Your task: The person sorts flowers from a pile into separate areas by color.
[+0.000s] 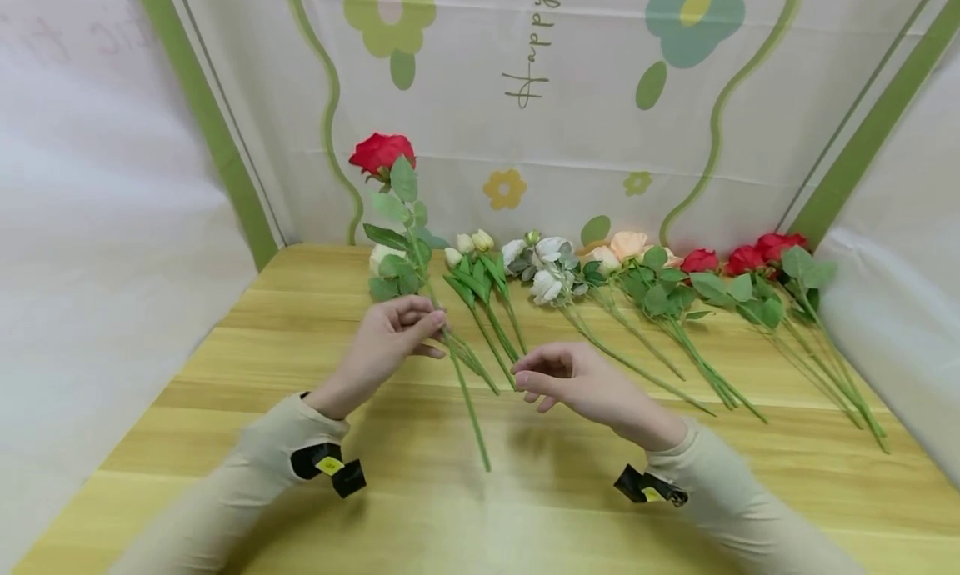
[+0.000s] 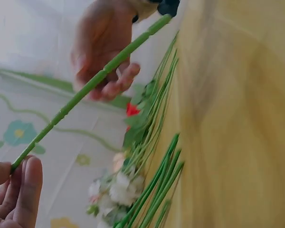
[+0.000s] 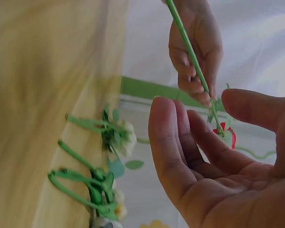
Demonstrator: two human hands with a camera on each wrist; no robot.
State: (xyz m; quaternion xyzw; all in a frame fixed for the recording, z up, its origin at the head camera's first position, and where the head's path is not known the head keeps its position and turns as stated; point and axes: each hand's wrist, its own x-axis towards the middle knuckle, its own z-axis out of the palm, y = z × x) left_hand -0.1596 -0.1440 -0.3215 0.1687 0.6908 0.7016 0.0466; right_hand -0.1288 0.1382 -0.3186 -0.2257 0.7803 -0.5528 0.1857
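Note:
Between thumb and fingers, my left hand [image 1: 386,342] pinches the green stem of a red rose [image 1: 382,153]. The flower head is up at the far left and the stem's cut end slants down toward me, above the table. In the left wrist view the bare lower stem [image 2: 83,92] runs diagonally from the fingertips. My right hand [image 1: 596,392] is held to the right of that stem, its fingers loosely bent with nothing between them. Its fingertips overlap the ends of the cream tulips' stems [image 1: 504,329] in the head view; the right wrist view shows an empty gap between thumb and fingers.
Along the back of the wooden table [image 1: 420,508] lie a white rose [image 1: 381,260], cream tulips [image 1: 482,241], white flowers [image 1: 547,285], peach roses [image 1: 628,244] and several red roses [image 1: 780,246], stems toward me. A printed cloth [image 1: 465,100] hangs behind.

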